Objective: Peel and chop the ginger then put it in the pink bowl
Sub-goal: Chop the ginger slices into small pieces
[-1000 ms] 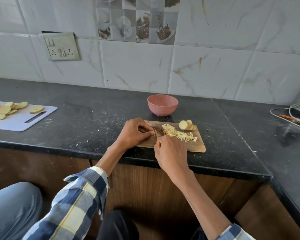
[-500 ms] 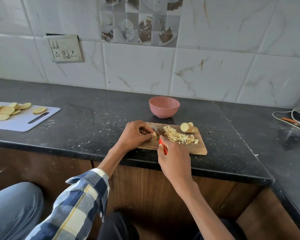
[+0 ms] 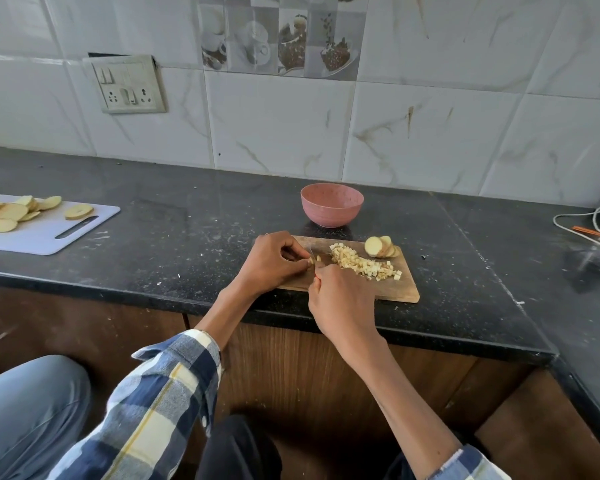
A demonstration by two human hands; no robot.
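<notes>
A wooden cutting board (image 3: 392, 289) lies at the counter's front edge. On it is a heap of chopped ginger (image 3: 359, 263), with a few ginger slices (image 3: 380, 246) stacked at its far right. My left hand (image 3: 272, 261) pinches a small ginger strip (image 3: 311, 261) against the board. My right hand (image 3: 340, 301) grips a knife (image 3: 313, 255) whose red handle is mostly hidden in the fist; the blade stands right beside the strip. The pink bowl (image 3: 331, 204) sits just behind the board, and its inside looks empty.
A white cutting board (image 3: 66, 233) with pale round slices (image 3: 11, 213) lies at the far left of the black counter (image 3: 170, 237). White cables (image 3: 582, 230) and an appliance sit at the right edge. A switch panel (image 3: 127, 84) is on the tiled wall.
The knife blade came down beside the strip under my left fingers, and the red handle that showed half a second ago is now covered by my right hand. The camera view drifted slightly.
</notes>
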